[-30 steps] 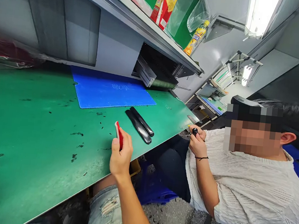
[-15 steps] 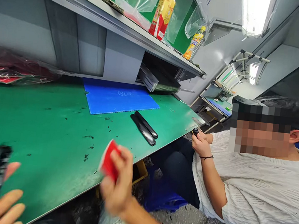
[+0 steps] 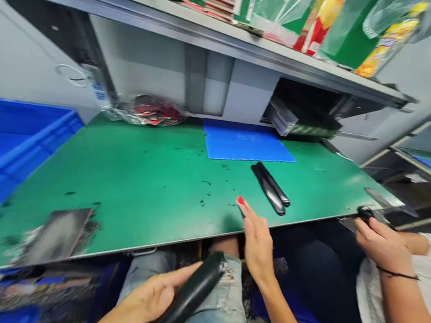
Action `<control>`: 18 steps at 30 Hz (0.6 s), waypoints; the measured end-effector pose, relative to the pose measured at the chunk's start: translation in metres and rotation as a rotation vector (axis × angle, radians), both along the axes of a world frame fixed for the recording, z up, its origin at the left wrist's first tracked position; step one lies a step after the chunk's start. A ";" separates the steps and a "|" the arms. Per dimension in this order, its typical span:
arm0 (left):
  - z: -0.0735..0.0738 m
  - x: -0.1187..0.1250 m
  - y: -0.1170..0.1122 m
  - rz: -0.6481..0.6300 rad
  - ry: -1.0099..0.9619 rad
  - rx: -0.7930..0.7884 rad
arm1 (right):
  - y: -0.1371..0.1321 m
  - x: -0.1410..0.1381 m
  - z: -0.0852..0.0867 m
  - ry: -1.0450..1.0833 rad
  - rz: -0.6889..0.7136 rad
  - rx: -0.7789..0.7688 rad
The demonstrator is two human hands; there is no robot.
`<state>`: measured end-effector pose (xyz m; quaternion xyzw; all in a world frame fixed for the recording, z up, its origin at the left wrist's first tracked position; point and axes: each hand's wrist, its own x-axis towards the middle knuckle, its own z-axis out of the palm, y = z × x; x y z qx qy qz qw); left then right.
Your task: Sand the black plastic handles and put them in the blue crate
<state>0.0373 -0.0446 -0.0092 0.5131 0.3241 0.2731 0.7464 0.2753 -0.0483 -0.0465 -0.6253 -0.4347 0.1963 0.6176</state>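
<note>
My left hand (image 3: 149,296), low in the view, is wrapped around a long, rounded, glossy black part (image 3: 194,294) held tilted above my lap. Over the bench's front edge, my right hand (image 3: 258,245) pinches a small red piece with a pale edge (image 3: 240,201). Only its tip shows, so its kind is unclear. The two hands are apart. Just beyond my right hand, two long black parts (image 3: 271,189) lie side by side on the green bench top (image 3: 152,175).
A blue mat (image 3: 246,146) lies at the back. On the left are a blue crate (image 3: 48,139) and a dark flat block (image 3: 63,233) near the front edge. A co-worker's hands (image 3: 384,243) hold a black object at right. A shelf (image 3: 213,35) crosses above.
The view has swung left and down. My left hand has brought the black part in over my lap. My right hand still holds the red piece, now seen nearly edge-on.
</note>
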 end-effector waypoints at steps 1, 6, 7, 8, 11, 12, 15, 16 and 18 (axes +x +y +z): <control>0.002 -0.003 0.000 0.091 -0.141 -0.202 | -0.003 -0.001 -0.005 0.088 0.026 -0.012; 0.012 0.004 0.023 0.320 -0.628 -0.853 | -0.023 -0.034 -0.016 0.740 0.201 -0.030; 0.012 0.008 0.029 0.337 -0.624 -0.904 | -0.025 -0.041 -0.014 0.920 0.242 -0.026; 0.011 0.012 0.033 0.366 -0.593 -0.922 | -0.026 -0.047 -0.012 1.078 0.274 -0.024; 0.004 0.021 0.040 0.497 -0.401 -0.834 | -0.028 -0.054 -0.005 1.243 0.308 -0.052; 0.001 0.022 0.040 0.515 -0.346 -0.775 | -0.030 -0.054 -0.004 1.223 0.295 -0.059; -0.007 0.022 0.039 0.492 -0.303 -0.637 | -0.038 -0.054 -0.009 0.926 0.233 -0.032; -0.010 0.022 0.039 0.490 -0.321 -0.643 | -0.040 -0.055 -0.012 0.726 0.226 -0.009; -0.016 0.023 0.041 0.510 -0.386 -0.736 | -0.044 -0.062 -0.017 0.309 0.254 0.063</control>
